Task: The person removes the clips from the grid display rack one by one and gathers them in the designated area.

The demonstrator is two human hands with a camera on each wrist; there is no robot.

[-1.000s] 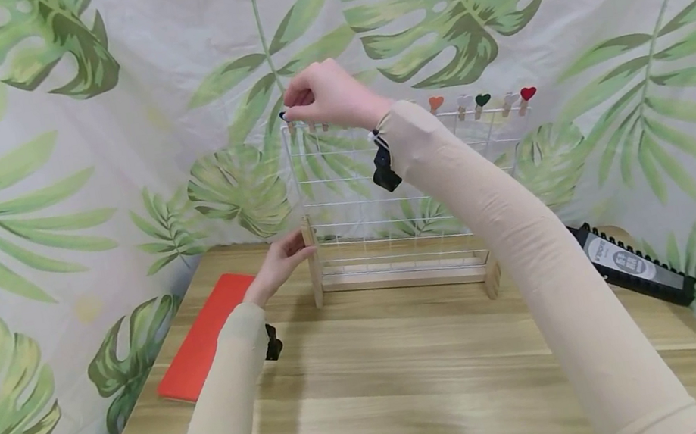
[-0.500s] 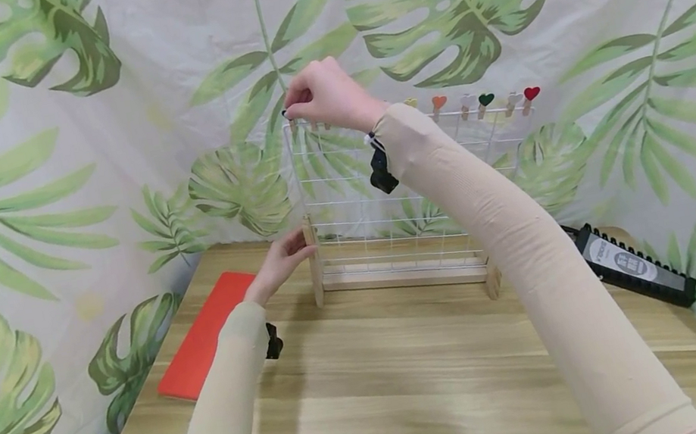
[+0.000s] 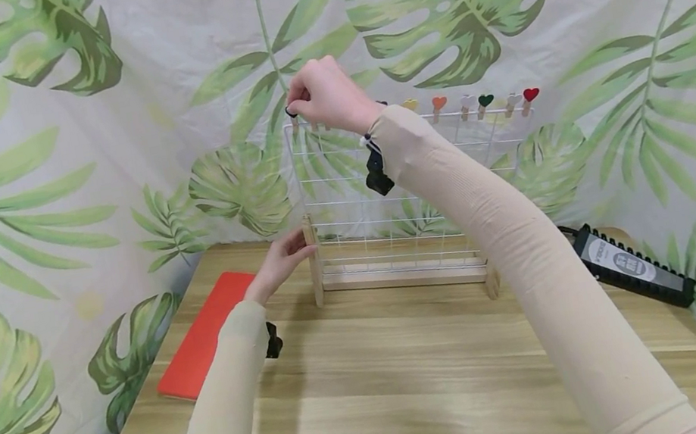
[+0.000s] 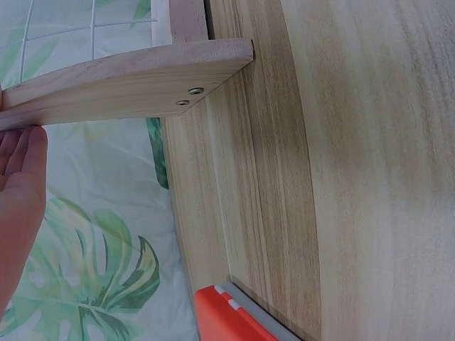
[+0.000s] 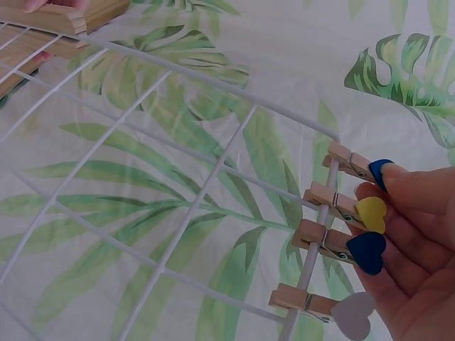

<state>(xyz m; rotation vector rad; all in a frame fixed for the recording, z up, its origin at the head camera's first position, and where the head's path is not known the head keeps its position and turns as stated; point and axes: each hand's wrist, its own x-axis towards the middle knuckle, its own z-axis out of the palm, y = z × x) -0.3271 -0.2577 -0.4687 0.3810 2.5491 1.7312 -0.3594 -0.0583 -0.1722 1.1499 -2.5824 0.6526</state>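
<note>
A white wire grid [image 3: 380, 200] stands upright in a wooden stand [image 3: 400, 277]. At its top left corner my right hand [image 3: 335, 96] pinches a clothespin with a dark blue heart [image 5: 380, 172], thumb on the heart. The wooden jaws of that clothespin sit at the grid's edge wire. Beside it in the right wrist view, clothespins with a yellow heart [image 5: 372, 214], another blue heart [image 5: 366, 253] and a whitish heart [image 5: 353, 316] are clipped on the same wire. My left hand [image 3: 282, 259] grips the stand's left wooden post [image 3: 314, 269], thumb in front, fingers partly hidden behind.
More heart clothespins line the grid's top right, among them an orange heart [image 3: 439, 102], a green heart [image 3: 485, 100] and a red heart [image 3: 531, 94]. A red flat box [image 3: 203, 341] lies at the left, a black and grey case [image 3: 632, 265] at the right. Leaf-print cloth [image 3: 160, 87] hangs behind.
My right hand has shifted slightly right at the grid's corner and its wrist has turned a little, still pinching the clothespin. My left hand stays on the post.
</note>
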